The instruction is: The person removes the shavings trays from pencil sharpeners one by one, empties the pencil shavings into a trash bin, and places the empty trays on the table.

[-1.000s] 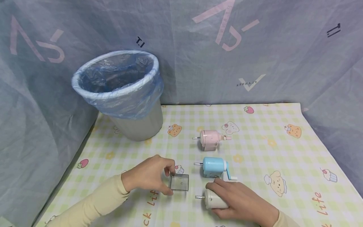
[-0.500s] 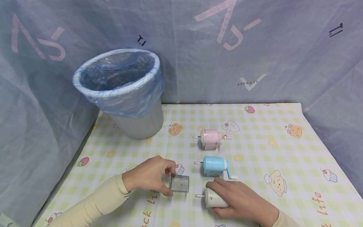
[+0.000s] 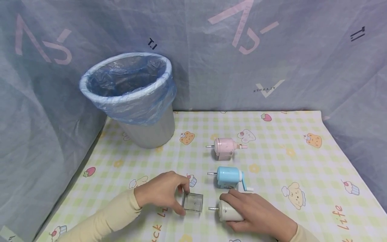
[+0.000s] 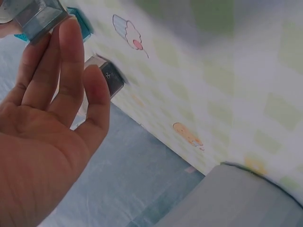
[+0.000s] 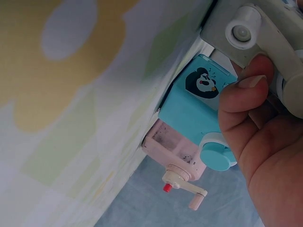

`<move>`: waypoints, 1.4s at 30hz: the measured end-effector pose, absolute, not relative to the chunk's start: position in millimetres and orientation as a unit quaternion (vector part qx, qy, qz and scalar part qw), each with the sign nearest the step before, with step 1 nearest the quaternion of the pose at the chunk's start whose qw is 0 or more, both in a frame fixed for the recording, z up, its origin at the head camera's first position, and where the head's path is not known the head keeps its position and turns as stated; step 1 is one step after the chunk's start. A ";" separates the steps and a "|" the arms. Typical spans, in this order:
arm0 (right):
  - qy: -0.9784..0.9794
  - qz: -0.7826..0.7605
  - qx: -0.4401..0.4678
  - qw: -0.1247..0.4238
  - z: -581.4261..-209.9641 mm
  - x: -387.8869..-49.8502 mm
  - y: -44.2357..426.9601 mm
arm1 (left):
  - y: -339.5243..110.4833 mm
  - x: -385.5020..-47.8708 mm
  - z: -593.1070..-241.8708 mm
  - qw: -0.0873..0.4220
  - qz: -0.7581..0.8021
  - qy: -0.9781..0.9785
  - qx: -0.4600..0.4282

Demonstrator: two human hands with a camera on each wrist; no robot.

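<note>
In the head view my left hand [image 3: 164, 191] pinches a clear plastic shavings drawer [image 3: 193, 202] between thumb and fingers, just left of a cream pencil sharpener's metal tip. The drawer [image 4: 42, 19] also shows at the top left of the left wrist view. My right hand [image 3: 254, 213] grips the cream crank pencil sharpener [image 3: 229, 212]. Its crank [image 5: 272, 35] appears in the right wrist view. Beyond it stands a blue crank sharpener [image 3: 228, 176], and farther back a pink one [image 3: 223, 148]; neither is touched.
A grey bin [image 3: 151, 132] lined with a blue bag [image 3: 145, 107] stands at the back left of the table. A checked cloth [image 3: 272, 168] with cartoon prints covers the table. Grey-blue fabric [image 3: 211, 77] hangs behind and at both sides.
My left hand and the clear drawer have shifted a little nearer to me and slightly right. My right hand keeps its hold on the cream sharpener, which stays in place.
</note>
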State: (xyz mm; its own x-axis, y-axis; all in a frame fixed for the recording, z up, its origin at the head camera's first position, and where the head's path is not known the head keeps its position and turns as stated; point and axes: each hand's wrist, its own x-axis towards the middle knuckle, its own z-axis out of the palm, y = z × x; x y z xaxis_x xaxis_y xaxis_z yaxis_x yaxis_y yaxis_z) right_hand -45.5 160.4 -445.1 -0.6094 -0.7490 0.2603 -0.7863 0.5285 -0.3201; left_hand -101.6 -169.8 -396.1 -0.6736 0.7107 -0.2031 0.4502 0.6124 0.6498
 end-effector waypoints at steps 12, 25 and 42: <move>-0.873 0.206 0.440 0.050 -444.9 -45.2 160.0 | -167.2 -100.1 -405.9 0.226 0.274 0.873 0.334; -0.871 0.206 0.442 0.060 -445.9 -45.5 160.1 | -164.2 -97.7 -414.4 0.228 0.277 0.871 0.336; -0.872 0.210 0.438 0.061 -446.9 -45.0 160.3 | -163.6 -94.4 -424.8 0.228 0.275 0.871 0.337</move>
State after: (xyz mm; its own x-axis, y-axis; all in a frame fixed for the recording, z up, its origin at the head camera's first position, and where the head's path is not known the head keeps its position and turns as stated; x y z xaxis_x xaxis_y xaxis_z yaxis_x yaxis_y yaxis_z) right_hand -45.0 160.3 -446.9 -0.6096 -0.7380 0.2893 -0.7889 0.5289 -0.3128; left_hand -94.4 -163.6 -424.8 -0.6695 0.7120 -0.2117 0.4610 0.6218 0.6332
